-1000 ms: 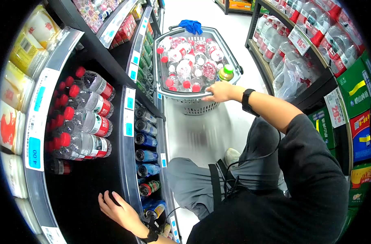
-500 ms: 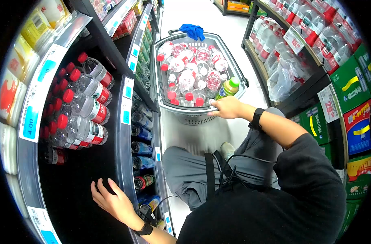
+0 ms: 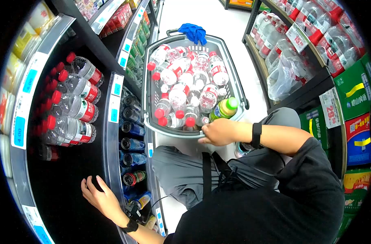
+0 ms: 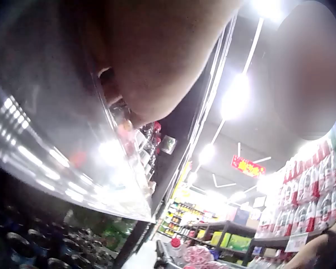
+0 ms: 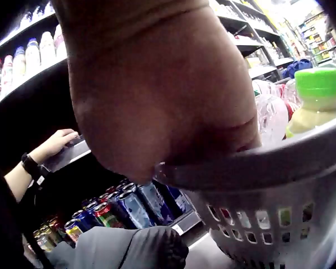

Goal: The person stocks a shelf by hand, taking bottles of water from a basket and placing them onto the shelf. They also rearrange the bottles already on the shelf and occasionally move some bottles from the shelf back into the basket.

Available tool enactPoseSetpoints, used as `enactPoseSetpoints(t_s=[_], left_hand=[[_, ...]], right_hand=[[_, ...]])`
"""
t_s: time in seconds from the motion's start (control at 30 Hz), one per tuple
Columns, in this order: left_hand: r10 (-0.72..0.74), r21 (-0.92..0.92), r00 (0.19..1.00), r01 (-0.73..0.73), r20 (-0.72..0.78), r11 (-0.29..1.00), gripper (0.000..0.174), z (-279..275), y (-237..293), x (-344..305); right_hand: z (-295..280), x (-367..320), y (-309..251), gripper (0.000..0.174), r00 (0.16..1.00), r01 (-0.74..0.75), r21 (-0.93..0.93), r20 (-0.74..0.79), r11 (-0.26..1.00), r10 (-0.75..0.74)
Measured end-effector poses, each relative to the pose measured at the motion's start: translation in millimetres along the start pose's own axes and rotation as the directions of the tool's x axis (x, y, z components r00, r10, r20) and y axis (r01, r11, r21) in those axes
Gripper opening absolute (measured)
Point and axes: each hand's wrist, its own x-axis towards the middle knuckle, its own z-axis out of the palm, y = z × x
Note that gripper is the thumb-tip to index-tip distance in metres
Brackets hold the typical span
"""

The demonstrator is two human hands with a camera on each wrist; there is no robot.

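Note:
My right hand [image 3: 223,132] grips the near rim of a grey plastic shopping basket [image 3: 173,131], fingers curled over the edge. Inside the basket lie many clear bottles [image 3: 200,79] with red caps and labels. Beside that hand sits a bottle with a green cap [image 3: 225,108] and yellow-green label. In the right wrist view, the hand [image 5: 168,95] hides part of the basket rim [image 5: 280,154]. On the left, my left hand [image 3: 103,200] rests at the front edge of a dark shelf [image 3: 80,173], fingers loosely spread and holding nothing. Farther along that shelf lie red-capped water bottles [image 3: 75,129].
Drink cans [image 3: 133,158] fill the shelf below my left hand. A blue cloth [image 3: 193,33] hangs on the basket's far rim. To the right, a rack holds bottle packs [image 3: 334,44] and green cartons [image 3: 352,91]. My bent knees are close to the basket.
The basket has come nearer to my knees, with my right hand still on its rim. My left hand stays at the shelf edge while the view shifts slightly.

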Motion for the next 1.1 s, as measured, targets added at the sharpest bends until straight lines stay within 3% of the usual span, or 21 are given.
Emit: enactPoseSetpoints(t_s=[0.03,0.1,0.17,0.23,0.3,0.4,0.43,0.47,0.5,0.53,0.57,0.6,0.63,0.7,0.77,0.8,0.87,0.93,1.0,1.03,1.1], left_hand=[[0.000,0.012,1.000,0.000,-0.011,1.000,0.036,2,-1,-1],[0.061,-0.044,0.998,-0.061,0.002,0.997,0.035,-1,-1,1],[0.076,-0.076,0.997,-0.073,0.030,0.994,0.032,-8,6,1],[0.093,-0.112,0.994,-0.086,0.057,0.990,0.030,-19,23,6],[0.266,-0.405,0.955,-0.193,0.134,0.894,0.027,-40,71,13],[0.494,-0.652,0.845,-0.258,0.207,0.713,0.024,-34,143,28],[0.518,-0.700,0.802,-0.186,0.298,0.690,0.026,-27,170,34],[0.596,-0.718,0.749,-0.241,0.290,0.653,0.028,-7,187,43],[0.637,-0.735,0.720,-0.269,0.276,0.623,0.030,14,208,50],[0.695,-0.689,0.675,-0.382,0.247,0.616,0.035,31,229,61],[0.737,-0.668,0.660,-0.484,0.145,0.565,0.044,66,243,70],[0.738,-0.620,0.658,-0.519,0.148,0.588,0.052,87,259,76],[0.724,-0.589,0.653,-0.501,0.224,0.634,0.056,96,278,81],[0.745,-0.559,0.651,-0.566,0.149,0.606,0.064,125,298,88],[0.655,-0.435,0.635,-0.495,0.409,0.752,0.067,130,317,89],[0.666,-0.425,0.690,-0.531,0.284,0.733,0.062,134,319,86],[0.647,-0.467,0.695,-0.480,0.313,0.742,0.057,135,317,88],[0.635,-0.455,0.710,-0.477,0.305,0.752,0.057,129,312,84],[0.573,-0.605,0.791,-0.355,0.212,0.713,0.054,119,303,76],[0.574,-0.603,0.792,-0.357,0.210,0.713,0.054,115,302,76],[0.557,-0.902,0.794,-0.025,0.245,0.432,0.047,99,303,74]], right_hand=[[4,-1,0,0.062,1.000,0.013,0.005,-0.009,1.000,-0.013],[8,-2,-6,0.058,0.980,0.189,-0.003,-0.069,0.982,-0.189],[0,2,-15,0.061,0.982,0.191,0.040,-0.004,0.981,-0.191],[-25,3,-26,0.061,0.923,0.308,-0.001,0.242,0.951,-0.298],[-57,1,-29,0.057,0.905,0.308,-0.004,0.312,0.951,-0.291],[-97,2,-10,0.046,0.966,0.240,0.018,0.090,0.971,-0.241],[-111,3,-1,0.041,0.983,0.186,-0.028,0.000,0.982,-0.186],[-117,3,11,0.038,0.963,0.154,-0.053,-0.216,0.987,-0.162],[-122,2,22,0.034,0.896,0.116,-0.068,-0.423,0.991,-0.135],[-127,4,29,0.034,0.894,0.119,-0.065,-0.427,0.991,-0.136],[-133,5,35,0.033,0.803,0.035,-0.031,-0.595,0.999,-0.046],[-136,5,38,0.032,0.677,-0.043,0.019,-0.735,0.999,0.043],[-137,4,40,0.032,0.674,-0.045,0.020,-0.737,0.999,0.045],[-141,3,43,0.030,0.583,0.078,0.400,-0.761,0.913,0.284],[-142,0,50,0.031,0.574,0.074,0.424,-0.758,0.903,0.309],[-141,0,54,0.031,0.570,0.073,0.451,-0.751,0.889,0.334],[-135,6,65,0.028,0.523,0.151,0.451,-0.792,0.880,0.316],[-131,15,76,0.030,0.575,0.170,0.516,-0.744,0.840,0.340],[-123,32,86,0.040,0.666,0.206,0.599,-0.665,0.774,0.337],[-116,35,92,0.040,0.664,0.209,0.598,-0.667,0.774,0.336],[-118,24,76,0.052,0.840,0.116,0.697,-0.449,0.708,0.305]])
